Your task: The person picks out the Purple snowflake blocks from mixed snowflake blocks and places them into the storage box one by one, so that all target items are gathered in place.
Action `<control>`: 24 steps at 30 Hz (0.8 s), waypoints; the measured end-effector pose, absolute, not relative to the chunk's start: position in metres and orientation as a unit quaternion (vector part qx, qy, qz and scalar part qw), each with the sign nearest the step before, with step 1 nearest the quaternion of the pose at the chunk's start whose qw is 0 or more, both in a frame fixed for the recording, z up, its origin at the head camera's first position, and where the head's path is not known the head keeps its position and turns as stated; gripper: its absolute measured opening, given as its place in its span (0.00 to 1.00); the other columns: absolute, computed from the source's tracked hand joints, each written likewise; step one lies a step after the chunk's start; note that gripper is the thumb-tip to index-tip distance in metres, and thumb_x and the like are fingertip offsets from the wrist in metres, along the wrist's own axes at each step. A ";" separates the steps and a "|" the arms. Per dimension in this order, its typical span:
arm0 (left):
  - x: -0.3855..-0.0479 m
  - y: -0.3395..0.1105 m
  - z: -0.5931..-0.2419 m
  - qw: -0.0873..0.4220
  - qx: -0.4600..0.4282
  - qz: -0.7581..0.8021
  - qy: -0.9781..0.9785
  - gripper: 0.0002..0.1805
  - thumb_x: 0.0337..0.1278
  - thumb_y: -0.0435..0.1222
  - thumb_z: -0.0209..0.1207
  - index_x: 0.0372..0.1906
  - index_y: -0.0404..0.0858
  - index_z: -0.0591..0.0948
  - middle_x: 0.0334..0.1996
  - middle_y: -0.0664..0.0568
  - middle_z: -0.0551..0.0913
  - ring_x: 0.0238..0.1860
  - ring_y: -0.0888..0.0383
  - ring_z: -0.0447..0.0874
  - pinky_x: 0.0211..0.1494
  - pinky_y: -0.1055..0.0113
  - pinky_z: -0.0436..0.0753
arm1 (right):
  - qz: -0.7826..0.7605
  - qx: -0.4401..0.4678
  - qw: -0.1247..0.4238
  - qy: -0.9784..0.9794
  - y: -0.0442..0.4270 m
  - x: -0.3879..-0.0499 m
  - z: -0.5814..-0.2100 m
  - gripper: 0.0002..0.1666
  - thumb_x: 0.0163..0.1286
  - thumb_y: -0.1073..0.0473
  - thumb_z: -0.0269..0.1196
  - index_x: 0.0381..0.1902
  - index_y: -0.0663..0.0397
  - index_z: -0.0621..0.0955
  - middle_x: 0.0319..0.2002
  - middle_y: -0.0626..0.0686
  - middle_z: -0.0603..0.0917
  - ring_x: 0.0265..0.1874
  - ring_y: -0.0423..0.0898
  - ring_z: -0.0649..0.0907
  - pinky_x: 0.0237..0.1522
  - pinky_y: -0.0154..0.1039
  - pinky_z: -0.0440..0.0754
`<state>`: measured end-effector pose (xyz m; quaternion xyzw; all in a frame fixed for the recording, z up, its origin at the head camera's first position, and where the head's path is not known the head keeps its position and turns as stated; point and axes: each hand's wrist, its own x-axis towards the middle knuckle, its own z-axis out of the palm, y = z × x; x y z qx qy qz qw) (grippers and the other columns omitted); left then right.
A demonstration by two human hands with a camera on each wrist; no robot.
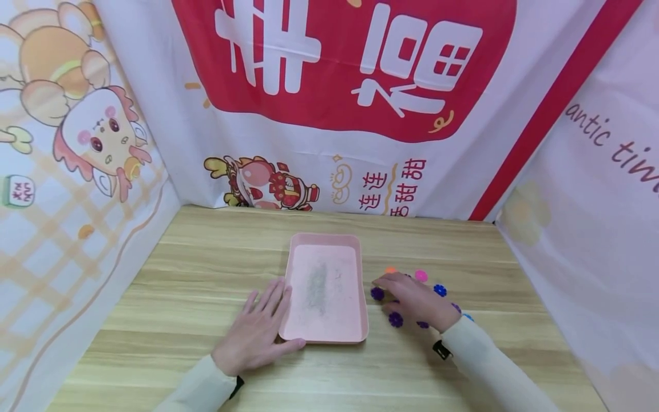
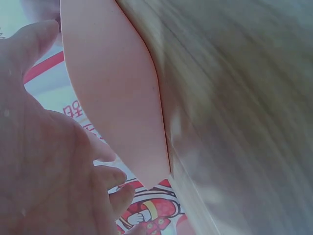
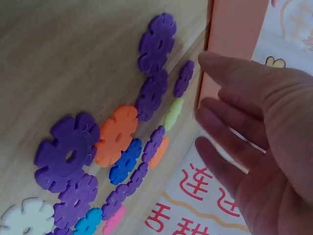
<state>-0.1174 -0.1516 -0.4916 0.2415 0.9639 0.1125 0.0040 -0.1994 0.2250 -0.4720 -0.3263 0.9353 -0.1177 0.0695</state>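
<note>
A shallow pink tray (image 1: pixel 347 323) lies on the table with greyish marks on its bare bottom. Against its left rim rests my left hand (image 1: pixel 252 340), fingers straight and spread, thumb by the near corner. To the right of the tray, my right hand (image 1: pixel 419 300) hovers over scattered flower-shaped plastic discs, partly hiding them. Purple discs (image 1: pixel 395 319), a blue disc (image 1: pixel 440 290) and a pink disc (image 1: pixel 421 276) show around it. The right wrist view adds an orange disc (image 3: pixel 117 136), a white disc (image 3: pixel 27 218) and a light green disc (image 3: pixel 173 114). Nothing sits between the right thumb and fingers.
The wood-grain table (image 1: pixel 206 257) runs back to a printed cloth (image 1: pixel 309 131) with red and white characters. Patterned cloths also hang at the left (image 1: pixel 92 189) and right (image 1: pixel 576 217) sides.
</note>
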 end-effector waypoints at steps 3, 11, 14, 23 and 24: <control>-0.119 -0.147 -0.490 0.016 0.243 0.114 0.963 0.60 0.65 0.75 0.50 0.84 0.33 0.58 0.86 0.38 0.53 0.87 0.40 0.50 0.83 0.32 0.57 | -0.123 -0.345 0.071 0.928 0.226 -0.206 -0.477 0.30 0.67 0.60 0.76 0.66 0.58 0.83 0.60 0.56 0.88 0.60 0.52 0.87 0.64 0.52 0.86; -0.120 -0.143 -0.490 0.036 0.235 0.123 0.964 0.59 0.67 0.72 0.53 0.84 0.32 0.56 0.86 0.38 0.52 0.87 0.40 0.48 0.84 0.33 0.56 | -0.130 -0.359 0.080 0.921 0.227 -0.214 -0.489 0.26 0.69 0.62 0.74 0.64 0.57 0.84 0.59 0.55 0.89 0.59 0.51 0.88 0.62 0.49 0.87; -0.120 -0.143 -0.490 0.040 0.232 0.125 0.964 0.59 0.67 0.72 0.52 0.84 0.30 0.55 0.86 0.38 0.52 0.87 0.40 0.48 0.84 0.34 0.56 | -0.129 -0.357 0.081 0.921 0.227 -0.214 -0.490 0.26 0.69 0.63 0.73 0.64 0.57 0.84 0.58 0.54 0.89 0.59 0.50 0.88 0.62 0.48 0.88; -0.121 -0.142 -0.492 0.054 0.227 0.132 0.964 0.61 0.67 0.72 0.53 0.84 0.29 0.53 0.86 0.37 0.50 0.87 0.39 0.46 0.85 0.34 0.54 | -0.138 -0.350 0.089 0.922 0.226 -0.218 -0.491 0.23 0.69 0.60 0.74 0.60 0.53 0.86 0.53 0.50 0.91 0.53 0.46 0.89 0.59 0.44 0.89; -0.121 -0.142 -0.492 0.053 0.227 0.133 0.963 0.61 0.67 0.71 0.53 0.84 0.29 0.53 0.86 0.36 0.50 0.87 0.39 0.46 0.85 0.34 0.54 | -0.139 -0.351 0.091 0.922 0.226 -0.218 -0.492 0.22 0.68 0.60 0.74 0.60 0.53 0.86 0.52 0.50 0.91 0.53 0.46 0.89 0.59 0.44 0.89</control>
